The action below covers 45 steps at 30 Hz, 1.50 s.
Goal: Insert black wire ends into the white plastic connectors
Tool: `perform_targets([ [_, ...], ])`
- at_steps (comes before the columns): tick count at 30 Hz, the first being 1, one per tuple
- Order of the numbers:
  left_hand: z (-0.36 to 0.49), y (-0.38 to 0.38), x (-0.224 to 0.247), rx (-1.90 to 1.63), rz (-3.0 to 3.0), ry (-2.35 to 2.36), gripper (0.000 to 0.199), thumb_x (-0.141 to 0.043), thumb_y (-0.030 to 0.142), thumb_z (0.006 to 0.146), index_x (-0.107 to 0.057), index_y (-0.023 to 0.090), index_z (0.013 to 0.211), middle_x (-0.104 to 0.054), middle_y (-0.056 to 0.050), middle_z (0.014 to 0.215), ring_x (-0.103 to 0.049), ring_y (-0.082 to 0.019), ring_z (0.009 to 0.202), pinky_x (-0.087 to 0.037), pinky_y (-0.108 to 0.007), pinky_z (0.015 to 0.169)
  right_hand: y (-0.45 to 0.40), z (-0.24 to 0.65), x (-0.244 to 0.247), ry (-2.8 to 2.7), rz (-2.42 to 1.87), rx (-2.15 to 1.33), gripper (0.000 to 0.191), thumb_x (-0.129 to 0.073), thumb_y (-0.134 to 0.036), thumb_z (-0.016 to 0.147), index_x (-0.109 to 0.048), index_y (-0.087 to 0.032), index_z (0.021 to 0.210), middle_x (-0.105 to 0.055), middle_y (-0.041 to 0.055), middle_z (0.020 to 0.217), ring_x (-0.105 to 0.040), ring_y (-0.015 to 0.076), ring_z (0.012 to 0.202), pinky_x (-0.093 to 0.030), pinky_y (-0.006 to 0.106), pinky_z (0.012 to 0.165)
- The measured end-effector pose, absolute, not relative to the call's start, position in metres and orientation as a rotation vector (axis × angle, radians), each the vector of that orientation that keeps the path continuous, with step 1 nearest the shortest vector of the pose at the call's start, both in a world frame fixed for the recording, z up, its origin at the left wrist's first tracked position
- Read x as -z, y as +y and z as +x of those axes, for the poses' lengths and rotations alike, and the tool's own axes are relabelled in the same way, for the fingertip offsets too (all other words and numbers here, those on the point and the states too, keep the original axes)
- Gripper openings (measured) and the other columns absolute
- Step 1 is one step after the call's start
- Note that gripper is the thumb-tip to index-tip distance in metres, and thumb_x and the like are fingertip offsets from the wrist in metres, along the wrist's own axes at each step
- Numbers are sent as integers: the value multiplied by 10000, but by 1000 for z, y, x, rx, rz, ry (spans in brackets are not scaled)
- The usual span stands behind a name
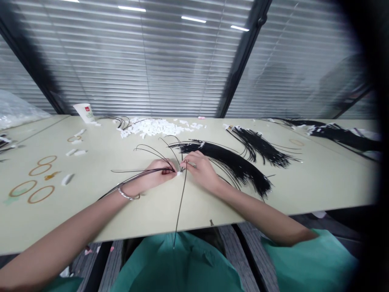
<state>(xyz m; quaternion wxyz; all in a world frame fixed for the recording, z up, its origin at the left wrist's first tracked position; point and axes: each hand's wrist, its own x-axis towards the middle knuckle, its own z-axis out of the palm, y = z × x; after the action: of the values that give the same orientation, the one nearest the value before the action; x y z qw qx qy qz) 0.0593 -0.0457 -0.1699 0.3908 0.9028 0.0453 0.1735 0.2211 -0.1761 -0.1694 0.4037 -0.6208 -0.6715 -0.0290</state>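
Note:
My left hand point(161, 172) pinches a small white connector point(179, 173) with several thin black wires fanning out of it. Some of these wires trail back over my left wrist, others curve up and away. Close by on the right, the fingers of my right hand point(196, 164) are closed on a black wire point(181, 198), whose long end hangs down past the table's front edge. Whether that wire's tip sits in the connector I cannot tell. Just behind my right hand lies a thick bundle of black wires point(234, 160).
White connectors point(152, 127) are heaped at the back, near a paper cup point(84, 112). More wire bundles point(264, 146) lie to the right. Rubber bands point(41, 194) and a few loose white pieces point(67, 179) are on the left. Blinds point(146, 61) rise behind the table point(130, 219).

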Motion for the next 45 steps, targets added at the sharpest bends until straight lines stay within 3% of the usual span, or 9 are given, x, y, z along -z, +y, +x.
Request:
perform_targets([
  [19, 59, -47, 166, -448, 2287, 103, 184, -544, 270, 805, -650, 123, 840, -625, -61, 923, -596, -90, 800, -501, -187, 767, -176, 217, 168, -1717, -1594, 82, 105, -628, -165, 877, -627, -139, 775, -551, 7, 828, -457, 128, 799, -334, 254, 756],
  [27, 60, -47, 165, -461, 2306, 115, 184, -551, 278, 802, -650, 131, 851, -626, -47, 881, -590, -73, 739, -488, -149, 664, -175, 219, 171, -1747, -1588, 83, 125, -616, -167, 885, -601, -131, 767, -539, 7, 810, -444, 125, 777, -318, 249, 748],
  [45, 59, -48, 163, -454, 2332, 88, 179, -543, 277, 814, -646, 131, 826, -622, -31, 850, -584, -64, 748, -467, -135, 658, -172, 222, 177, -1788, -1528, 78, 191, -637, -179, 872, -544, -101, 724, -526, 10, 780, -430, 119, 770, -306, 236, 766],
])
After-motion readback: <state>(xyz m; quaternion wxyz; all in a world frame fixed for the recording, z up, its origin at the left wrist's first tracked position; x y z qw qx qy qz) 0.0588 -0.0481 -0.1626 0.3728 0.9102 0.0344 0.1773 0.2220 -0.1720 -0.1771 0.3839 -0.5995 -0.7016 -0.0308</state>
